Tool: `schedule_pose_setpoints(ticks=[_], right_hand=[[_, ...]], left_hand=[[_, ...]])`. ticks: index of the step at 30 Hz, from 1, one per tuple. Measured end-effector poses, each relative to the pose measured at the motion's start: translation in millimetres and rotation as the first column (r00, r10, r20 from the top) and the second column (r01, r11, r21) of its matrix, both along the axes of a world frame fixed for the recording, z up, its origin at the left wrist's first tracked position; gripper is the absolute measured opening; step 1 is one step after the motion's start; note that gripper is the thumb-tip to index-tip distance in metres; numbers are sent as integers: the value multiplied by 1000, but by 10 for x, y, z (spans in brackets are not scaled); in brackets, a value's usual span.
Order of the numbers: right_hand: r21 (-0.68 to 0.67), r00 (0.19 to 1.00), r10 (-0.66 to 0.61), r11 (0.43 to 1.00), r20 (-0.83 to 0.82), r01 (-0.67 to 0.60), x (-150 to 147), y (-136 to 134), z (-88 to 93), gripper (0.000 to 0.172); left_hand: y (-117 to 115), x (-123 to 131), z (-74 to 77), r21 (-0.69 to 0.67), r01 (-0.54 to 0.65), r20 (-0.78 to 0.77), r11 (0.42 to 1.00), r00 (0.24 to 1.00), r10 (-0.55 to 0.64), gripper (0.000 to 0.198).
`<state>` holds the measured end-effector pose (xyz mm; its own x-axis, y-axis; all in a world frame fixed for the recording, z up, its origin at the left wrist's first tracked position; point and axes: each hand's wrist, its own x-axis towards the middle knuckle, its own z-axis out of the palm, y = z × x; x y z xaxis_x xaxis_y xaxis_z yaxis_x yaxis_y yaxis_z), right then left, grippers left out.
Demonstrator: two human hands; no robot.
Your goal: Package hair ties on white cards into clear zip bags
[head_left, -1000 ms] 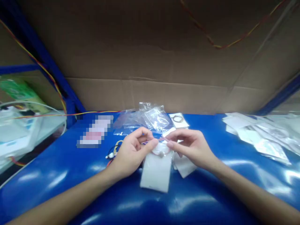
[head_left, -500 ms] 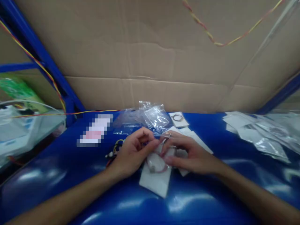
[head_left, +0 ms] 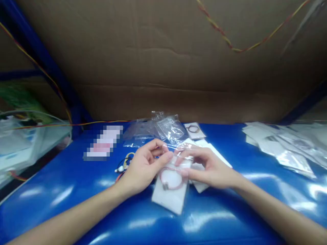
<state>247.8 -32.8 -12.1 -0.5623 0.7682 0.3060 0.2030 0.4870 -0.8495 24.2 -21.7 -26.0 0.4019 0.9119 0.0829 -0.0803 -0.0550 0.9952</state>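
Observation:
A clear plastic bag with a white card inside lies at the middle front of the blue surface. On the card is a coiled pinkish cord with a small grey end piece. My left hand pinches the bag's upper left edge between thumb and forefinger. My right hand has its fingers closed on the bag's upper right part, thumb over the card. Beside my left wrist lie several coiled cords, partly hidden. White cards lie behind my right hand.
Clear empty bags lie at the back next to a card with a dark coiled cord. Bagged cards are piled at the right. A blurred-out item lies left. Twisted yellow-red wire hangs above.
My right fingers have shifted slightly on the bag, and the cord's loop shows more fully on the card. My left hand has hardly moved. The cardboard behind looks darker.

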Motion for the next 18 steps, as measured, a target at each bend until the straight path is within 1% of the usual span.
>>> schedule_pose_setpoints(ticks=[3, 6, 8, 10, 14, 16, 18], right_hand=[[-119, 980, -151, 984, -131, 135, -9, 22, -56, 32], [-251, 941, -229, 954, -249, 166, -29, 40, -100, 53], [-281, 924, -258, 943, -282, 177, -45, 38, -108, 59], [-247, 908, -295, 943, -297, 225, -59, 24, -105, 57], [-110, 919, -319, 947, -230, 302, -78, -7, -106, 36], [-82, 932, -314, 949, -181, 304, -86, -13, -114, 32], [-93, 937, -313, 949, -156, 301, -91, -11, -122, 37]], left_hand=[[7, -11, 22, -12, -34, 0, 999, 999, 34, 31], [6, -15, 51, -35, -78, -23, 996, 997, 77, 30], [0, -11, 64, -39, -98, -25, 994, 995, 97, 31], [-11, -7, 69, -14, -119, -13, 993, 993, 119, 38], [-47, -13, 73, 68, -187, -27, 980, 981, 190, 45], [-67, -27, 81, 100, -208, -44, 973, 976, 213, 41], [-80, -43, 93, 155, -211, -68, 965, 972, 224, 31]])
